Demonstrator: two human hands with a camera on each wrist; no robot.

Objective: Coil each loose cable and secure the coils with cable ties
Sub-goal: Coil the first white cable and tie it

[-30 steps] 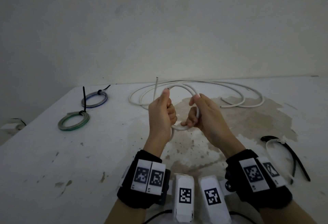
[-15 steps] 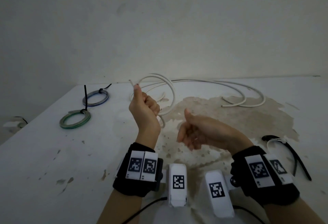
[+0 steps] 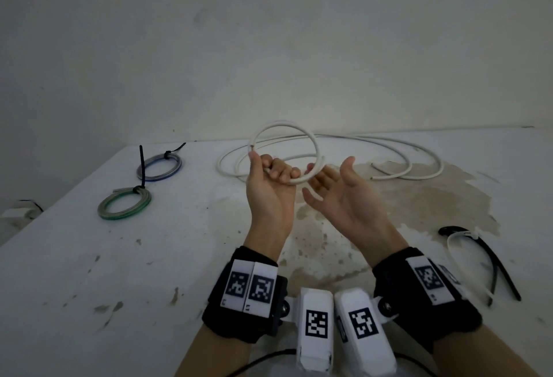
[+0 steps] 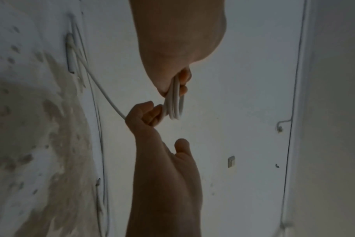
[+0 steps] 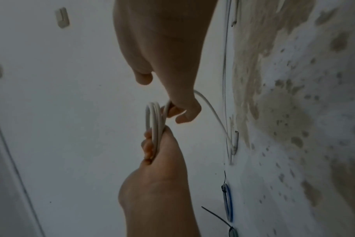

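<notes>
While your left hand [image 3: 270,188] grips the white cable [image 3: 284,149] loops, curl your loosely spread right hand [image 3: 344,197] around the next turn, matching their size.

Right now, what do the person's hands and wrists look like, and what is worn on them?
Both hands are bare, without gloves or sleeves. The left hand and the right hand each have a wide black wrist band carrying white tags printed with black square codes. A white box-shaped camera unit with its own code sits at each wrist, and a black cable trails from the left one.
</notes>
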